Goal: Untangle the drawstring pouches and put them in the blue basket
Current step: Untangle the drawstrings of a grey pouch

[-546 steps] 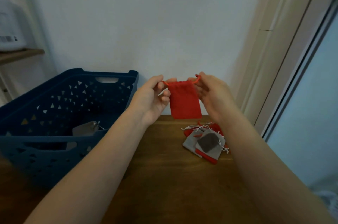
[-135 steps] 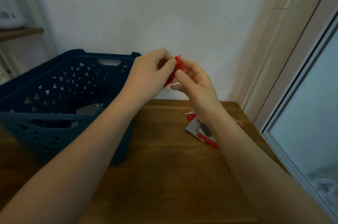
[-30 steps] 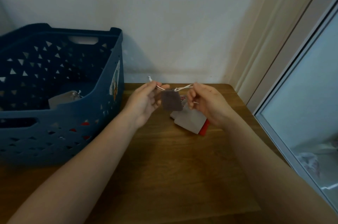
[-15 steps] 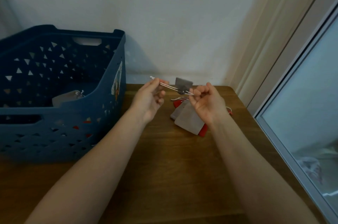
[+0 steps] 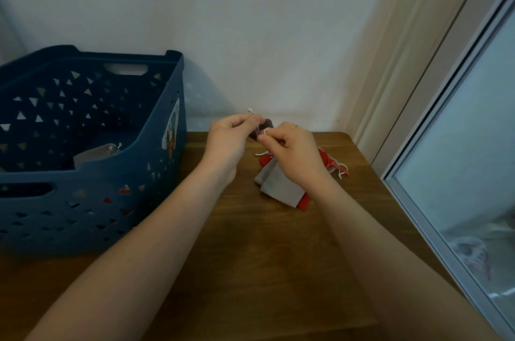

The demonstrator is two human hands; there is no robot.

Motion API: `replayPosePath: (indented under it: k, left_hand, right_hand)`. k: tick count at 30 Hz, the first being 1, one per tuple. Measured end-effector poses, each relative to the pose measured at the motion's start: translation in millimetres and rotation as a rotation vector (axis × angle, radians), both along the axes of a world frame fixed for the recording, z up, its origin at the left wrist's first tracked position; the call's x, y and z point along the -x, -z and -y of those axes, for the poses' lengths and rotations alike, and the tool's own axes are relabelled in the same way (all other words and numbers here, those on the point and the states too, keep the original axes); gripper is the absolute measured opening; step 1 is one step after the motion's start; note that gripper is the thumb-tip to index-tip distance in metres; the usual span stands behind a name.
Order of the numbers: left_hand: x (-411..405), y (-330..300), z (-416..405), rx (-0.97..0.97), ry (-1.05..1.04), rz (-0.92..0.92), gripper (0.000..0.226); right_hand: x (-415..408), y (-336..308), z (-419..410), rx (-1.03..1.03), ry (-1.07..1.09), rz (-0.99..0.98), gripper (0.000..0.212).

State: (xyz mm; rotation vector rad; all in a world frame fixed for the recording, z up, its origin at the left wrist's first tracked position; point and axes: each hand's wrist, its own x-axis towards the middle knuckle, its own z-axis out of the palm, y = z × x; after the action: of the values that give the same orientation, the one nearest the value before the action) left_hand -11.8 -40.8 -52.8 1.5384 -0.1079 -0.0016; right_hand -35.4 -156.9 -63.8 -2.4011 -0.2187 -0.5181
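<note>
A small dark grey drawstring pouch (image 5: pixel 265 127) is held up above the wooden table, mostly hidden between my hands. My left hand (image 5: pixel 231 137) pinches its white cord, whose knotted end sticks up above the fingers. My right hand (image 5: pixel 289 145) pinches the cord on the pouch's other side. Beneath them a pile of light grey and red pouches (image 5: pixel 278 184) lies on the table with loose white strings. The blue basket (image 5: pixel 167 95) stands at the left and holds a grey pouch (image 5: pixel 94 155); red shows through its side holes.
The wooden table (image 5: pixel 250 257) ends against a white wall behind and a door frame at the right. A glass sliding door (image 5: pixel 459 159) runs along the table's right edge.
My hands have come close together, so the cord stretched between them half a second ago is now short. The dark pouch sits bunched between my fingers.
</note>
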Motion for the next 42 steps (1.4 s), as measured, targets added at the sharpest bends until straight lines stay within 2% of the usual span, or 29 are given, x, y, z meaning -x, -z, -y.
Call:
replayPosePath:
  k: [2,5,10,14,17,23,25,27,31,33,35,39,42]
  left_hand:
    - [1,-1,0,-0.001,0.045,0.016,0.017]
    - [3,-1,0,-0.024,0.112,0.036,0.019]
    - [6,6,-2,0.061,0.169,-0.009,0.017]
    - [4,10,-2,-0.066,0.162,0.044,0.018]
    - [5,10,-1,-0.178,0.190,0.070,0.014]
    - [7,14,-1,-0.229,0.263,0.041,0.020]
    - [6,15,0,-0.190,0.236,0.047,0.020]
    - [6,14,-2,-0.118,0.260,-0.023,0.019]
    - [5,17,-5,0.476,0.415,-0.272,0.020]
    - [5,20,-6,0.546,0.450,-0.301,0.022]
    - [4,22,-7,0.384,0.445,-0.244,0.024]
    - [3,18,-6,-0.222,0.272,0.021,0.027]
    - [0,20,-5,-0.351,0.230,0.161,0.027]
  right_hand:
    - [-1,1,-1,-0.007,-0.019,-0.025,0.017]
    - [-2,3,-1,-0.147,0.002,-0.044,0.018]
    - [-1,3,-4,-0.647,0.020,-0.194,0.031]
    - [3,7,-5,-0.802,0.093,-0.199,0.028]
    - [5,3,-7,-0.979,0.050,-0.226,0.022]
    - [9,-10,-6,-0.942,-0.047,-0.225,0.017]
    - [7,-10,-5,-0.941,-0.021,-0.220,0.018]
    - [4,-8,-4,-0.950,0.040,-0.220,0.018]
    - [1,-2,1,-0.918,0.158,-0.214,0.022]
    - [0,-1,2,-0.876,0.198,-0.172,0.021]
    - [2,-3,4,-0.891,0.226,-0.168,0.018]
    - [8,-11,4,-0.978,0.136,-0.204,0.025]
    - [12,-18,0,-0.947,0.056,-0.176,0.033]
